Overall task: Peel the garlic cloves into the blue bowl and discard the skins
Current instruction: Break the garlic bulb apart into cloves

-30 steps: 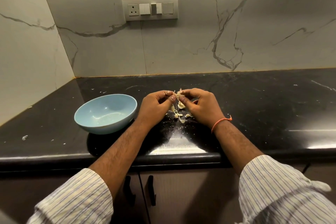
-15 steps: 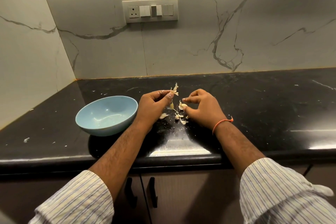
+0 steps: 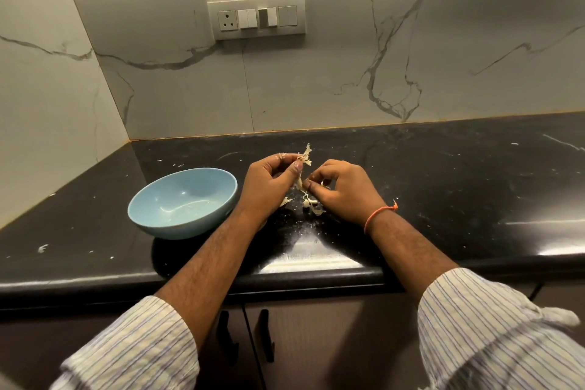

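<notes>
Both hands meet over the tabletop (image 3: 443,187): the left hand (image 3: 269,180) pinches papery garlic skin (image 3: 305,158), the right hand (image 3: 345,190) pinches a clove piece (image 3: 306,183) just below it. Immediately left of the left hand sits the blue bowl (image 3: 182,203), so that hand is nearer.

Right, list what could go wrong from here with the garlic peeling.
1. The left hand pinches a papery skin right next to the blue bowl; loose flakes could drift in.
2. Small pieces lie on the dark counter between the hands; the right hand could scatter them.
</notes>
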Demonstrator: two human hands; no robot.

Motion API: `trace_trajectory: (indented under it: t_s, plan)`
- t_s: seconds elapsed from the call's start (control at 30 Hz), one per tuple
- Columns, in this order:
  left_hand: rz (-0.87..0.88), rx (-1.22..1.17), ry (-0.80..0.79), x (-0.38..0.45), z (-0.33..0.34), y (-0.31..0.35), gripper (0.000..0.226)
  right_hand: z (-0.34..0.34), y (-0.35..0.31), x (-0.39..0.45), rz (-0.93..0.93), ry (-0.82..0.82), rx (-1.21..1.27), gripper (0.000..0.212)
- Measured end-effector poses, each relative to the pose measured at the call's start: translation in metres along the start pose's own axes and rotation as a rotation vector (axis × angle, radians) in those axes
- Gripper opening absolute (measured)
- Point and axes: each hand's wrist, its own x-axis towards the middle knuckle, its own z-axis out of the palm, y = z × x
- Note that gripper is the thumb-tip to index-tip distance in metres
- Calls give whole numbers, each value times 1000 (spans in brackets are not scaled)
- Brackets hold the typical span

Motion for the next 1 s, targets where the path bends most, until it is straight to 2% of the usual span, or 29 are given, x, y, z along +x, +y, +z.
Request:
trace_trajectory:
  t_s: [0.17,0.37,0.6,0.73,1.0]
  plan:
    - [7,-18,2,0,1,1,20,-1,-5,-3,-54,-40,50,22]
    - [-48,-165,9,4,3,-5,45,3,-5,1,-50,18,17,18]
    - [-51,-188,-11,3,4,-3,46,7,-7,1,-50,15,38,14]
    - [-51,-191,-6,5,4,-4,42,8,-9,2,-49,26,6,19]
    - [13,-192,28,4,5,-2,34,6,-5,6,54,14,-89,17]
